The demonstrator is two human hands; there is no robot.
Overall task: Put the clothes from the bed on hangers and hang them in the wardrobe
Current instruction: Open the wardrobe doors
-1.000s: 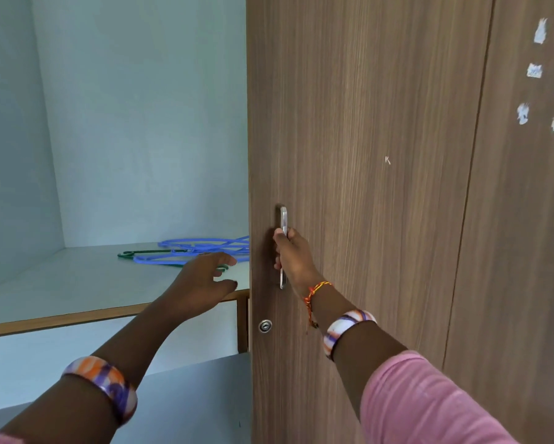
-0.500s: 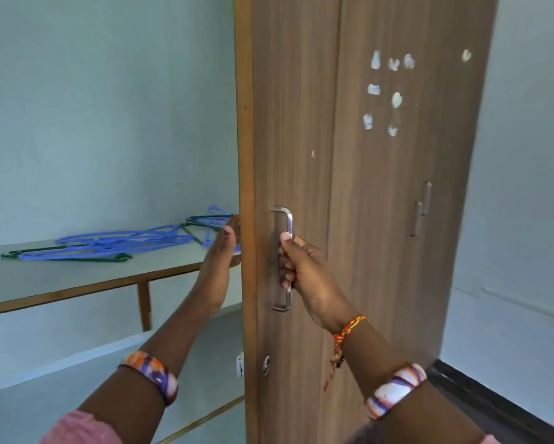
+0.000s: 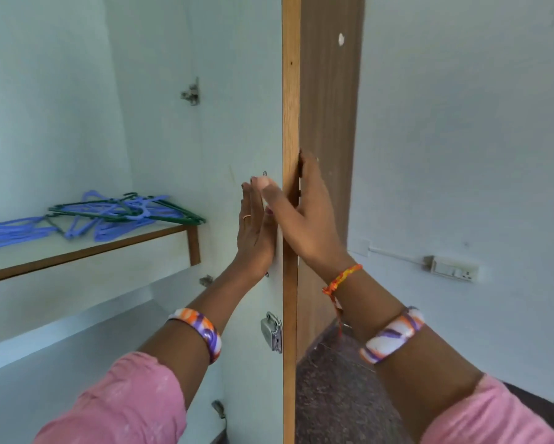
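The wardrobe door [image 3: 290,91] stands open and I see it edge-on, white inside face to the left, brown wood face to the right. My left hand [image 3: 255,232] presses flat, fingers straight, against the white inside face. My right hand [image 3: 306,219] grips the door's edge, thumb on the inside and fingers wrapped round the outer side. A pile of blue and green plastic hangers [image 3: 115,213] lies on the wardrobe shelf [image 3: 77,251] to the left. No clothes or bed are in view.
A metal lock [image 3: 271,331] sits on the door's inside face below my hands. Hinges show on the wardrobe's inner wall [image 3: 191,92]. A wall socket [image 3: 455,270] is on the right wall above dark speckled floor [image 3: 333,395].
The door has swung further open, from face-on to edge-on. My right hand left the metal handle and now grips the door edge. My left hand moved from the shelf side onto the inside face.
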